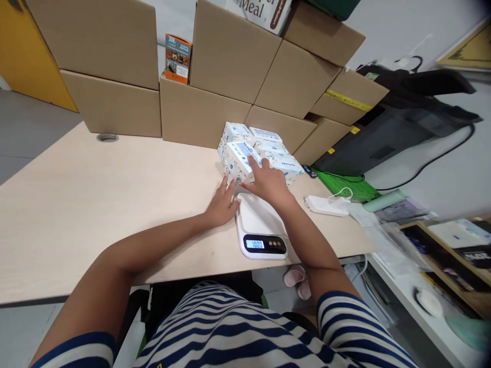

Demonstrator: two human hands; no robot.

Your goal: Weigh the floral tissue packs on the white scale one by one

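Several white-and-blue packets (pixel 268 148) are grouped at 1 o'clock from the centre of your view, on the pale table (pixel 153 186). Your right hand (pixel 269 181), at 3 o'clock, lies over the front-left packet (pixel 236 157), its index finger stretched across the upper face and its thumb pointing to 9 o'clock along the near lower edge; you cannot tell from here whether it grips or merely rests.

Your left hand (pixel 222 204), at 8 o'clock, is spread wide and holds nothing, its fingertips close to that same packet's near corner and its thumb at the edge of the white scale (pixel 259 217). The scale sits at 5 o'clock, just on your side of the packets, with its lit display (pixel 255 244) facing you; the digits begin with 100, and the last is too blurred to read. Whether the front-left packet touches the scale is hidden.

At 12 o'clock, behind the packets, you have stacked cardboard boxes (pixel 233 48), with a small orange box (pixel 178 59) standing on one of them at 11 o'clock. A dark bag (pixel 356 143) leans at 2 o'clock, a green sheet (pixel 347 185) lies at 3 o'clock, and a white power strip (pixel 326 205) is between 3 and 4 o'clock.
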